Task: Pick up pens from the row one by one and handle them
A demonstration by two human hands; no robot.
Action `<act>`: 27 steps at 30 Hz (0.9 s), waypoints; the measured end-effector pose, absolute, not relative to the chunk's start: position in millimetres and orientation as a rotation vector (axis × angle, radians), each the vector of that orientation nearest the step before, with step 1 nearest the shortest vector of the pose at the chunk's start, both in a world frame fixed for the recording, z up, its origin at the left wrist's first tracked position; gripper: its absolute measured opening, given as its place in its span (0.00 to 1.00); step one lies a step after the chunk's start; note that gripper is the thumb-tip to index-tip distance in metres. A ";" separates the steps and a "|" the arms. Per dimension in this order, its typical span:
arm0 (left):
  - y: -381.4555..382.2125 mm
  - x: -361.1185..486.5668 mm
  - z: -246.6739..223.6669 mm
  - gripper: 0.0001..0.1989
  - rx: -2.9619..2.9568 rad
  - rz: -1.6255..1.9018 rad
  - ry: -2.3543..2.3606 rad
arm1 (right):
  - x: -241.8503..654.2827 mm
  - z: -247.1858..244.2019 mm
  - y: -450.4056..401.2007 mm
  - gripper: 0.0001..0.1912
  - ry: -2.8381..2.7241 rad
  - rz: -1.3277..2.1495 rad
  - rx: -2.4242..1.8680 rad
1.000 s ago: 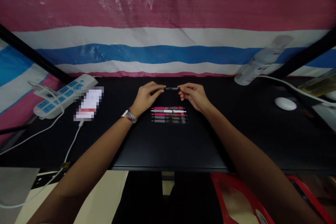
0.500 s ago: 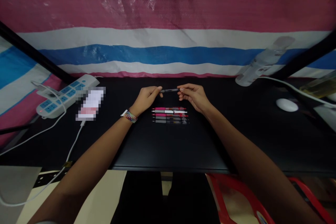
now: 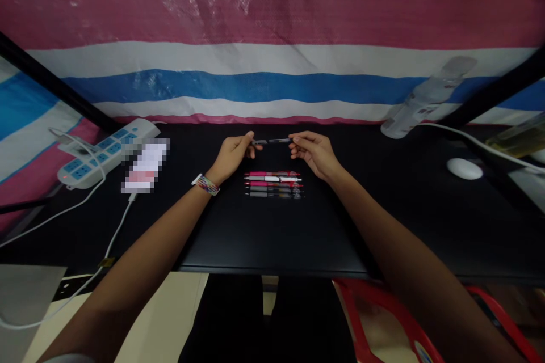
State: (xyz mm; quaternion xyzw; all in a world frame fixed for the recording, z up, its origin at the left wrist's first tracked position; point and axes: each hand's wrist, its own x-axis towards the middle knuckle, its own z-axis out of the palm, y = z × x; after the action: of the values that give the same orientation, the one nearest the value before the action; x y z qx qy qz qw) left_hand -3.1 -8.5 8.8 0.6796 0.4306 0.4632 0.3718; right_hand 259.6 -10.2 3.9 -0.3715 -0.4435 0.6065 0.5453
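My left hand (image 3: pixel 233 154) pinches a short dark piece with a clip, which looks like a pen cap (image 3: pixel 260 142). From the other side, my right hand (image 3: pixel 314 153) grips the end of a slim, clear-barrelled pen (image 3: pixel 279 140) with its fingertips. Cap and pen lie almost in line above the black desk; whether their ends still touch is too small to tell. Just below the hands, several pens lie in a neat stack of parallel rows: a pink pen (image 3: pixel 272 173), a white-and-grey pen (image 3: pixel 272 179) and grey clear pens (image 3: pixel 272 194) among them.
On the left of the black desk (image 3: pixel 272 238) are a power strip (image 3: pixel 106 153) and a phone (image 3: pixel 147 165) on a white cable. To the right stand a clear bottle (image 3: pixel 421 105) and a white mouse (image 3: pixel 464 169). A red stool (image 3: pixel 361 317) is below the desk edge.
My left hand has shifted slightly left, and the pen now shows as a cap and a barrel in separate hands. My right hand has hardly moved.
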 end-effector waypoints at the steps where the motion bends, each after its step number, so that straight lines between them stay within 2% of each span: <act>1: -8.6 -3.3 8.9 0.22 1.738 1.190 1.099 | 259.7 3.8 -10.1 0.13 -1.051 1.439 -0.874; 4: -8.8 -3.3 9.0 0.21 1.759 1.205 1.107 | 260.1 3.5 -9.8 0.12 -1.060 1.436 -0.881; 7: -9.1 -2.3 9.5 0.26 1.717 1.233 1.135 | 260.3 3.3 -9.5 0.12 -1.086 1.425 -0.911; 11: -10.0 -1.4 10.1 0.23 1.641 1.281 1.087 | 260.5 3.8 -9.4 0.11 -1.071 1.414 -0.913; 15: -9.5 -2.8 8.4 0.31 1.688 1.235 1.167 | 260.5 5.1 -9.5 0.09 -1.058 1.430 -0.903; 16: -8.6 -3.3 7.6 0.29 1.680 1.244 1.170 | 260.6 5.3 -9.3 0.08 -1.047 1.431 -0.906; 20: -2.8 -5.0 4.2 0.10 1.552 1.355 1.132 | 262.0 5.7 -7.6 0.05 -1.011 1.416 -0.940; 27: 2.0 -8.5 1.7 0.07 1.493 1.433 1.149 | 265.5 4.6 -5.8 0.02 -1.015 1.382 -0.940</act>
State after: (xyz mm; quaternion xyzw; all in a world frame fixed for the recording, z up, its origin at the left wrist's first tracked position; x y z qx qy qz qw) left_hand -8.5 2.0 1.7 0.5840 0.4494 0.5606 0.3778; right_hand 265.5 -5.8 4.6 -0.3986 -0.4304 0.5860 0.5589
